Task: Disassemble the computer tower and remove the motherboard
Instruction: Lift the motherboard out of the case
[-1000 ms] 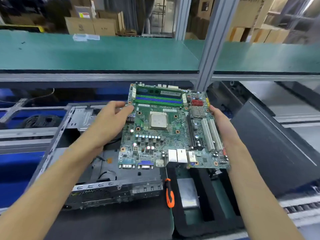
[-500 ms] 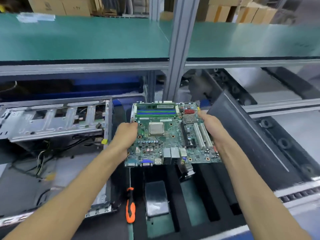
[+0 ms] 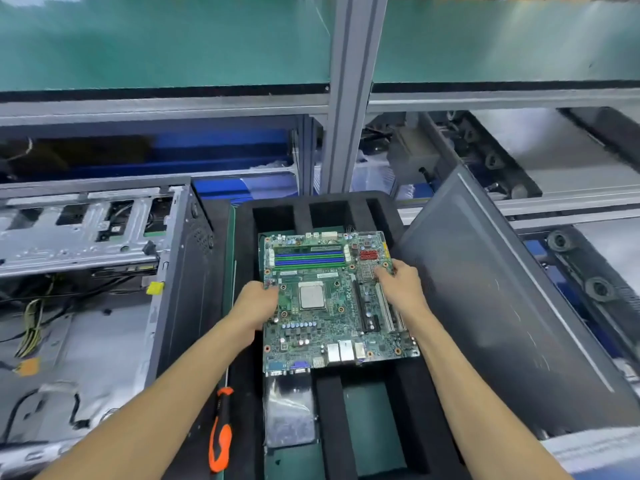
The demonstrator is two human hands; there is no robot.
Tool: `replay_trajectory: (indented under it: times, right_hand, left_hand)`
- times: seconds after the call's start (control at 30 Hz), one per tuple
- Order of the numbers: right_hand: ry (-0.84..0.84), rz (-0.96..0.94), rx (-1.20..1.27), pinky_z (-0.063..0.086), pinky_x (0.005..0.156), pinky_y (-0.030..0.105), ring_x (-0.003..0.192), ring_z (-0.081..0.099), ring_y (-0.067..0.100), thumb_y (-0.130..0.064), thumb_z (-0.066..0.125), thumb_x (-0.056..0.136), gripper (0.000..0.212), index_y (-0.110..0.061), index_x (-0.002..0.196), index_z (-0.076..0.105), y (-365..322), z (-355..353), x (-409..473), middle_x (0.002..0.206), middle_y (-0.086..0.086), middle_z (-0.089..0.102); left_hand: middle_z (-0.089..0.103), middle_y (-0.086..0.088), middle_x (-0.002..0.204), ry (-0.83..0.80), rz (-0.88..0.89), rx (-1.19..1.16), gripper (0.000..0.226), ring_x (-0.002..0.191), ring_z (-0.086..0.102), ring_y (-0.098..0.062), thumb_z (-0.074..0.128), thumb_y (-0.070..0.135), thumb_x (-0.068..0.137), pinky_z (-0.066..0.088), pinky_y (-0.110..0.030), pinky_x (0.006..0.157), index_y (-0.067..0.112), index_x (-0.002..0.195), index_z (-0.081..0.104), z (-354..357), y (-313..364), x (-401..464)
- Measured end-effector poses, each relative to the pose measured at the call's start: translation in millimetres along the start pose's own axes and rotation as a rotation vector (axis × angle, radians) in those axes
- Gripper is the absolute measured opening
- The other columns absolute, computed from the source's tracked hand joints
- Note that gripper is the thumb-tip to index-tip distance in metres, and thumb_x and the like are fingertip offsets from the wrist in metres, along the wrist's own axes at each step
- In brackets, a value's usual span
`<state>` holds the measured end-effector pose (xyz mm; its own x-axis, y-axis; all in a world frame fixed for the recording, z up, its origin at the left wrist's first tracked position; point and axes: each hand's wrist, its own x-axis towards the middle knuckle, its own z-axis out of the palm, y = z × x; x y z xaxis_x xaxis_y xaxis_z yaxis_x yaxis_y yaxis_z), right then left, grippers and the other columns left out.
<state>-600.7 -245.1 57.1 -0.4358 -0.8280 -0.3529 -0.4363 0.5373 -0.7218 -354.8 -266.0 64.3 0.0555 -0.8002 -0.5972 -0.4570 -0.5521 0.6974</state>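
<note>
The green motherboard [image 3: 332, 303], with blue memory slots, a silver processor and white card slots, is out of the case and lies over the black foam tray [image 3: 408, 403]. My left hand [image 3: 258, 306] grips its left edge. My right hand [image 3: 401, 287] holds its right edge, fingers on the board near the heatsink. The opened computer tower [image 3: 104, 271] lies on its side to the left, its bare metal floor and loose cables showing.
An orange-handled screwdriver [image 3: 220, 434] lies between the tower and the foam tray. A drive in a silver bag [image 3: 289, 414] sits in a tray slot. The dark grey side panel [image 3: 502, 306] leans at the right. A metal post [image 3: 349, 98] and a green shelf stand behind.
Both hands have carried the motherboard rightward and down, from above the open tower to over the foam tray. My view has tilted downward.
</note>
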Motion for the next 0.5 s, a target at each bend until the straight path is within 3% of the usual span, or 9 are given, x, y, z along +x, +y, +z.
replay_trajectory:
  times: [0.07, 0.17, 0.3, 0.43, 0.5]
  right_hand:
    - [0.024, 0.014, -0.046, 0.043, 0.094, 0.038, 0.109, 0.052, 0.032, -0.031, 0.052, 0.102, 0.039, -0.005, 0.131, 0.057, 8, 1, 3, 0.122, 0.018, 0.056]
    - [0.05, 0.034, -0.154, 0.035, 0.111, 0.047, 0.13, 0.041, 0.042, -0.03, 0.051, 0.103, 0.044, -0.002, 0.137, 0.052, 13, 5, 4, 0.14, 0.026, 0.044]
    - [0.057, 0.028, -0.294, 0.032, 0.109, 0.046, 0.133, 0.036, 0.041, -0.031, 0.048, 0.104, 0.048, -0.001, 0.141, 0.047, 17, 14, 5, 0.142, 0.026, 0.041]
    - [0.08, 0.027, -0.346, 0.031, 0.107, 0.045, 0.131, 0.034, 0.04, -0.03, 0.043, 0.105, 0.048, 0.002, 0.141, 0.044, 21, 22, 3, 0.141, 0.027, 0.039]
    - [0.105, 0.03, -0.388, 0.031, 0.106, 0.045, 0.13, 0.034, 0.04, -0.029, 0.042, 0.105, 0.047, 0.003, 0.139, 0.044, 20, 24, 1, 0.14, 0.027, 0.038]
  left_hand:
    - [0.036, 0.0, 0.071, -0.029, -0.027, -0.006, 0.017, 0.063, 0.035, -0.016, 0.042, 0.025, 0.104, 0.033, -0.029, 0.057, 0.01, 0.107, 0.05, 9, -2, 5]
    - [0.041, 0.0, 0.076, -0.039, -0.068, -0.033, 0.021, 0.066, 0.04, -0.015, 0.042, 0.024, 0.103, 0.042, -0.032, 0.067, 0.006, 0.113, 0.049, 21, -7, 10]
    - [0.044, -0.003, 0.083, -0.017, -0.125, -0.049, 0.026, 0.072, 0.044, -0.016, 0.042, 0.025, 0.104, 0.044, -0.04, 0.088, 0.003, 0.116, 0.048, 28, -16, 16]
    - [0.052, -0.003, 0.101, -0.035, -0.142, -0.048, 0.047, 0.09, 0.05, -0.017, 0.042, 0.027, 0.104, 0.041, -0.045, 0.103, 0.0, 0.141, 0.039, 31, -20, 20]
    - [0.051, 0.001, 0.098, -0.045, -0.145, -0.05, 0.05, 0.085, 0.049, -0.013, 0.042, 0.028, 0.104, 0.041, -0.043, 0.102, 0.003, 0.146, 0.035, 33, -22, 23]
